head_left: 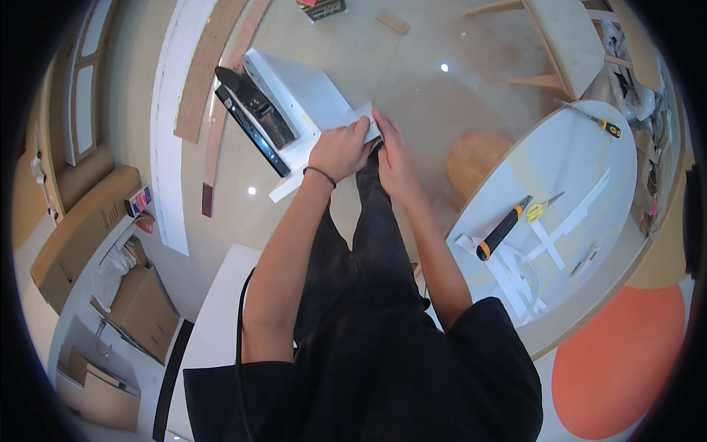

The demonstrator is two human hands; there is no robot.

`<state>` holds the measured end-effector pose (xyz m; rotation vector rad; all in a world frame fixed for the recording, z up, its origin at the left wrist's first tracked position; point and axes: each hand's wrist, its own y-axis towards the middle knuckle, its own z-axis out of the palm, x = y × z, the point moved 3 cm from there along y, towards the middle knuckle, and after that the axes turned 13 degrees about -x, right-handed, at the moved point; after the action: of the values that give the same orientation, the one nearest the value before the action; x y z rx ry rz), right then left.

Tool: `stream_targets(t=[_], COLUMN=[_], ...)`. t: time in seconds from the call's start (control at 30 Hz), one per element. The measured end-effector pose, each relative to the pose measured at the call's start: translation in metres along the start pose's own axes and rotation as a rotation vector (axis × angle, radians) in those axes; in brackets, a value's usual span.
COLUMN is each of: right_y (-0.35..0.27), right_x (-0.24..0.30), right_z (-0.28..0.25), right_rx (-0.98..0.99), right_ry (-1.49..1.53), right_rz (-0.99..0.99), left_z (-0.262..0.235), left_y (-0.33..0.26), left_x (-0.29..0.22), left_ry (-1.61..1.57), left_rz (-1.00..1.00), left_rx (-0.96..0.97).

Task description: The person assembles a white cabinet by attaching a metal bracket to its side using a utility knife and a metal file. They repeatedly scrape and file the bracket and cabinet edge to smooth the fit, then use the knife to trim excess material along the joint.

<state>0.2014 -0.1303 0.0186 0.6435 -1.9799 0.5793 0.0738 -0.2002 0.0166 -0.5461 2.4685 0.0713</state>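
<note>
In front of my legs is a white box-like piece made of boards (313, 85). My left hand (340, 151), with a dark band at the wrist, is closed over its near right end. From the other side, my right hand (398, 158) presses its fingers along the same end, and the two hands almost meet. Part of the edge between them is hidden by my fingers. On the left part of the piece lies a dark, long object with a pointed end (258, 107), its kind unclear. Beside it runs a slim black bar with a glossy bluish face (254, 132).
At right, a white oval tabletop (589, 158) bears an orange-and-black cutter (504, 228), yellow-handled scissors (543, 210), a yellow-black handled saw (589, 118) and white strips (585, 202). Wooden planks (206, 74) lie at left. A round wooden stool (477, 162) stands by the tabletop.
</note>
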Motion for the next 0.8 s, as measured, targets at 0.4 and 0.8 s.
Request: stream_targets(t=[0.4, 0.8], right_y=[0.005, 0.015], right_x=[0.006, 0.007], right_z=[-0.005, -0.006], right_rx=[0.103, 0.185], right_ry=[0.089, 0.09], right_rz=[-0.052, 0.102], left_z=[0.003, 0.002], left_y=[-0.003, -0.001], left_x=[0.003, 0.003], left_ry=[0.002, -0.028], left_rz=[-0.033, -0.02], left_rx=[0.041, -0.002])
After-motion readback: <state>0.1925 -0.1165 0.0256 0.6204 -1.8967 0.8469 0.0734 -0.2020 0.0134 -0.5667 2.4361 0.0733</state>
